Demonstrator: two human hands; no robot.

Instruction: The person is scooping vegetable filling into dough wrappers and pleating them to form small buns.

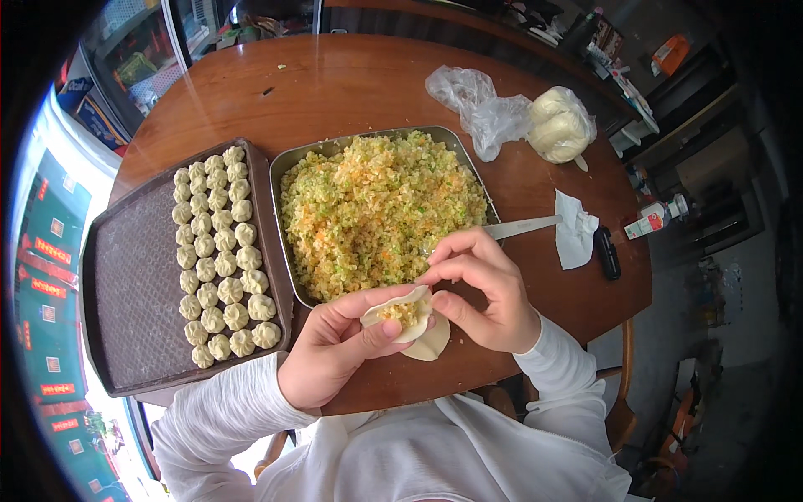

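My left hand (335, 339) holds a round dumpling wrapper (406, 331), cupped, with a small heap of chopped filling (401, 313) in it. The left thumb presses its near side. My right hand (489, 293) is at the wrapper's right rim, thumb and index finger around the edge, the other fingers curled above. Below the hands, partly hidden, lie pale flat wrappers (428, 345) on the table. Just beyond is a metal tray (280, 188) heaped with green and orange chopped filling (376, 213). A metal handle (527, 226) sticks out of the tray's right side.
On the left, a dark baking tray (138, 276) carries rows of pleated dumplings (226, 263) along its right side. A bagged dough ball (560, 125), crumpled plastic bag (481, 109), white tissue (575, 230) and black object (608, 253) lie on the wooden table (351, 75). A bottle (657, 217) appears farther right.
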